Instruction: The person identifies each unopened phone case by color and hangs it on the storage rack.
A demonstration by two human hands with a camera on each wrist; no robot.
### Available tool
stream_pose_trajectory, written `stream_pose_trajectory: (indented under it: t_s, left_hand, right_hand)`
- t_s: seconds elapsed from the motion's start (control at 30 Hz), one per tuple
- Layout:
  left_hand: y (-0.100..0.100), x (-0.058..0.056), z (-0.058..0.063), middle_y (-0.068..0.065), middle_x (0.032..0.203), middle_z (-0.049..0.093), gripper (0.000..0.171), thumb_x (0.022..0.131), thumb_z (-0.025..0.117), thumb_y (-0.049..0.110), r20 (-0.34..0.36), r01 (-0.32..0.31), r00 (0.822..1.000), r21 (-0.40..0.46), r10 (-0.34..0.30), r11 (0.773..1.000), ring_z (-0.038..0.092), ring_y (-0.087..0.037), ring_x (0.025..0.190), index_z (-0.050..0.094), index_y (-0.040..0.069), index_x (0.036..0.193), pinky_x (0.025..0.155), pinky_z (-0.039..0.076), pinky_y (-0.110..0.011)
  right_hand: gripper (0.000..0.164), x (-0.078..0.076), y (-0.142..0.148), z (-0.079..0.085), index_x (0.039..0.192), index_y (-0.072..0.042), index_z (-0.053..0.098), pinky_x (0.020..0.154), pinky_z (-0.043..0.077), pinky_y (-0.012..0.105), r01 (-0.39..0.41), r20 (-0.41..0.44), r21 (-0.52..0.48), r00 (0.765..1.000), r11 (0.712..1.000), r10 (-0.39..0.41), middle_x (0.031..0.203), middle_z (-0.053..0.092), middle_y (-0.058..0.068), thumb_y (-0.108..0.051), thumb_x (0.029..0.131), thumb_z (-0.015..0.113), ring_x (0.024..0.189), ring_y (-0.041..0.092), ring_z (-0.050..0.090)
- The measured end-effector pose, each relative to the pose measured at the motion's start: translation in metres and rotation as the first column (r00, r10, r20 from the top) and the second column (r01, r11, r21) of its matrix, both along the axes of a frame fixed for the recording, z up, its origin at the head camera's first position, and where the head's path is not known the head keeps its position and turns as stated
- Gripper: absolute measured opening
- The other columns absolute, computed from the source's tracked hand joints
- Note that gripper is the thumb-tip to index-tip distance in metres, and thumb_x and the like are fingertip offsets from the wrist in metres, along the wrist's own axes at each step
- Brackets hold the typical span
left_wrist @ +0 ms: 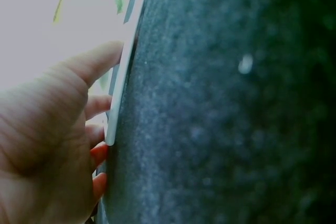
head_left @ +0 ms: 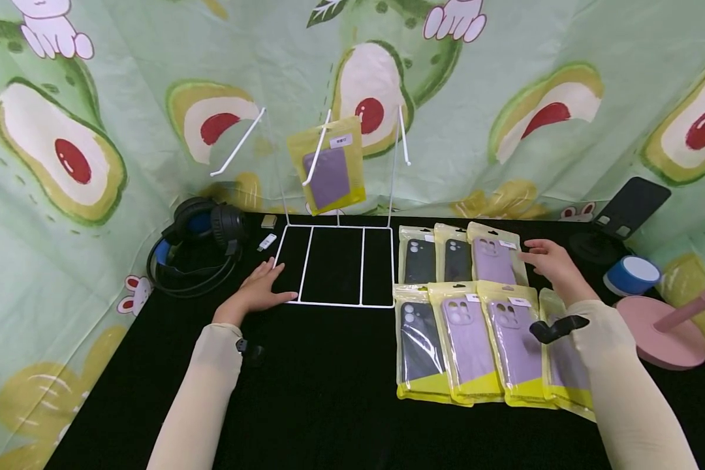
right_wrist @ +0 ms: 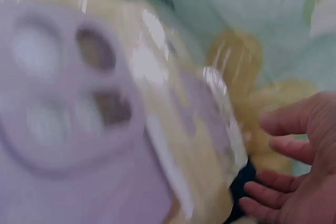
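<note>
My left hand (head_left: 260, 287) rests with spread fingers at the left front corner of a white wire rack (head_left: 335, 304). In the left wrist view its thumb lies against the rack's white wire (left_wrist: 122, 85). My right hand (head_left: 555, 266) is beside the back-row bagged purple phone case (head_left: 493, 261), fingertips close to the bag's right edge. Its fingers are loosely extended with a gap to the bag (right_wrist: 205, 124) in the right wrist view. One bagged purple phone case (head_left: 329, 173) hangs from the rack's middle prong (head_left: 317, 150); the two outer prongs carry nothing.
More bagged phone cases (head_left: 421, 339), dark and purple, lie in two rows; my right sleeve partly covers one. Headphones (head_left: 202, 235), a USB stick (head_left: 267, 242) and a small box (head_left: 269, 222) sit left. A phone stand (head_left: 631, 209), blue roll (head_left: 631, 274) and pink base (head_left: 660, 333) stand right.
</note>
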State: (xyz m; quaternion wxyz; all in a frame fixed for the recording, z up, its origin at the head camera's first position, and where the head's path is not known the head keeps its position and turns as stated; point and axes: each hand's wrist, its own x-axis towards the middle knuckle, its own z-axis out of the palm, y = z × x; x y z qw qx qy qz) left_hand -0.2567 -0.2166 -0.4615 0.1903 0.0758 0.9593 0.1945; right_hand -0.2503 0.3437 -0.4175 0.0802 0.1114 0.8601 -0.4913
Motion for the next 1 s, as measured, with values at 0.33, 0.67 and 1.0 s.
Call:
stream_pose_trajectory:
  t_s: [0.33,0.67,1.0]
  left_hand:
    - [0.003,0.000,0.003,-0.020,0.157,0.000,0.088,0.088,0.056,0.054,-0.012,0.008,1.000,-0.015,-0.008,1.000,-0.003,-0.036,0.144,0.018,0.005,0.151,0.113,0.006,-0.057]
    - [0.003,0.002,0.002,-0.021,0.157,0.000,0.086,0.089,0.056,0.051,-0.014,0.027,1.000,-0.020,-0.028,0.999,-0.002,-0.037,0.144,0.018,0.004,0.151,0.113,0.006,-0.057]
    - [0.002,0.004,0.005,-0.021,0.157,0.000,0.086,0.090,0.056,0.052,-0.013,0.010,1.000,-0.026,-0.011,1.000,-0.002,-0.037,0.143,0.018,0.004,0.151,0.113,0.006,-0.056]
  right_hand:
    - [0.065,0.001,0.012,-0.014,0.143,0.009,0.024,0.085,0.042,0.033,0.002,0.047,0.002,0.999,1.000,-0.003,0.143,0.028,0.029,-0.028,0.096,0.051,0.099,0.018,0.049]
    - [0.046,-0.003,0.007,-0.022,0.132,0.008,0.041,0.093,0.034,0.049,0.017,0.071,-0.003,0.997,1.000,-0.016,0.141,0.033,0.028,-0.014,0.093,0.053,0.115,0.039,0.039]
    - [0.038,-0.013,-0.002,-0.023,0.122,0.005,0.050,0.078,0.040,0.033,0.060,0.065,0.016,0.996,0.998,-0.061,0.124,0.045,0.017,-0.005,0.086,0.052,0.097,0.027,0.045]
